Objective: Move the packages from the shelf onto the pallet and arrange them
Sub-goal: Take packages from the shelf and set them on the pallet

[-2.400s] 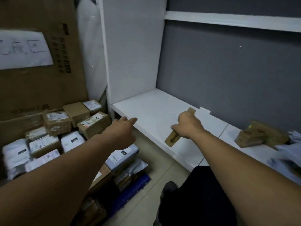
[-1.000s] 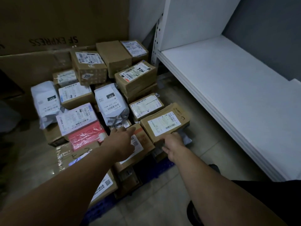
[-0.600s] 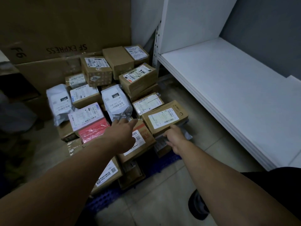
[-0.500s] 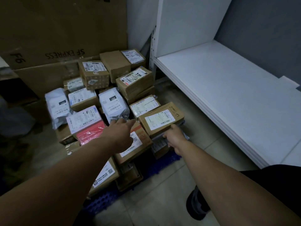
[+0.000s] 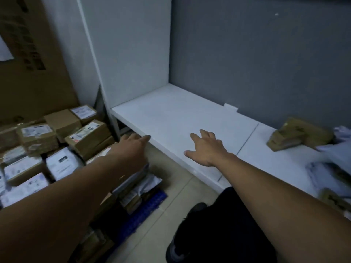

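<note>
Right hand (image 5: 207, 149) hovers, fingers spread and empty, over the shelf (image 5: 180, 118), left hand (image 5: 131, 147) loosely open near its edge; flat brown packages (image 5: 296, 135) far right on the shelf look light and stiff, probably best gripped across the long edges.

Dim, bluish indoor light, soft motion blur (worst at right edge), wide-angle bending at borders.

Head view looks forward-down, near, over shelf (image 5: 180, 118) and pallet (image 5: 144, 211).
</note>
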